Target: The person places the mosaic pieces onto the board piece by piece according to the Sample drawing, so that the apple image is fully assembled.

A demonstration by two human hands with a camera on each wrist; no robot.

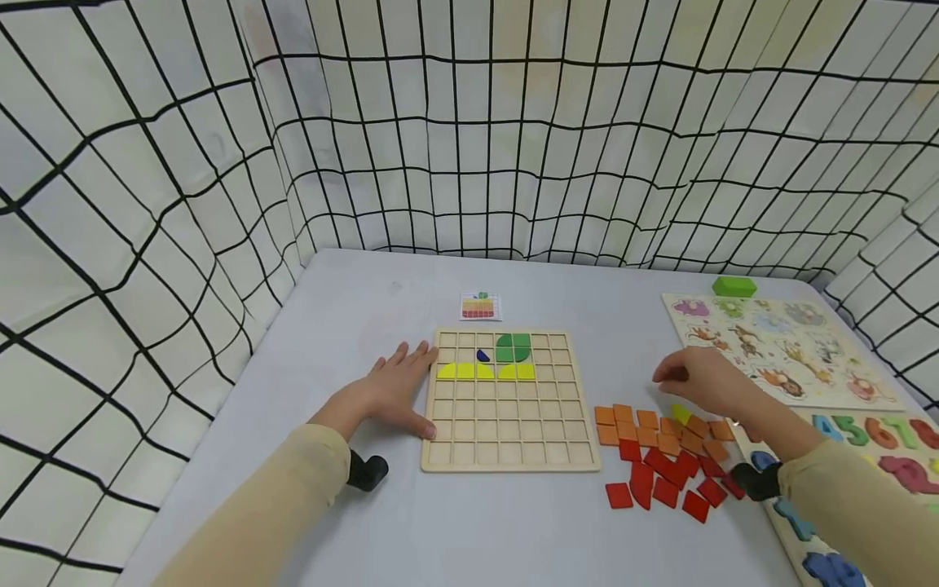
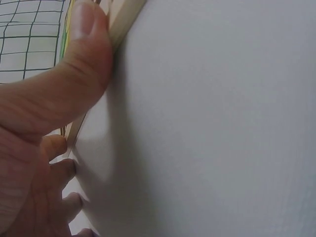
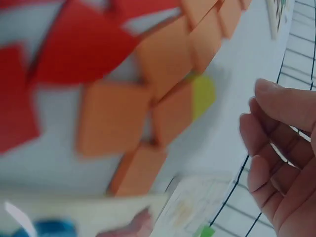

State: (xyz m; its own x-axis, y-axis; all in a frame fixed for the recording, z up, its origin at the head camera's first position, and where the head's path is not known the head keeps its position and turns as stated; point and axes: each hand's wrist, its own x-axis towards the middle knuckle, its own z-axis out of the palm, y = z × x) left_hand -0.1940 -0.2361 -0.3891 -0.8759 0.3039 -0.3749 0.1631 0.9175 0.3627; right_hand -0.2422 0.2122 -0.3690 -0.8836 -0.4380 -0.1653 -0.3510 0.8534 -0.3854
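Note:
A wooden grid board [image 1: 513, 453] lies flat on the white table, with green pieces [image 1: 513, 348], a small blue piece [image 1: 482, 355] and a row of yellow pieces [image 1: 465, 372] in its upper cells. My left hand [image 1: 380, 398] is spread at the board's left side, its thumb [image 2: 89, 44] against the frame. Over the table right of the board, my right hand [image 1: 703, 381] has loosely bent fingers with nothing between them. Just below it, a yellow piece [image 3: 203, 96] pokes out from the orange tiles [image 3: 116, 118]. Red tiles [image 1: 641, 484] are scattered nearer me.
Behind the board lies a small printed pattern card [image 1: 480, 307]. To the right are an animal puzzle board [image 1: 792, 393], a green block [image 1: 734, 286] and a number puzzle board [image 1: 858, 473]. Black netting [image 1: 469, 147] surrounds the table's back and sides.

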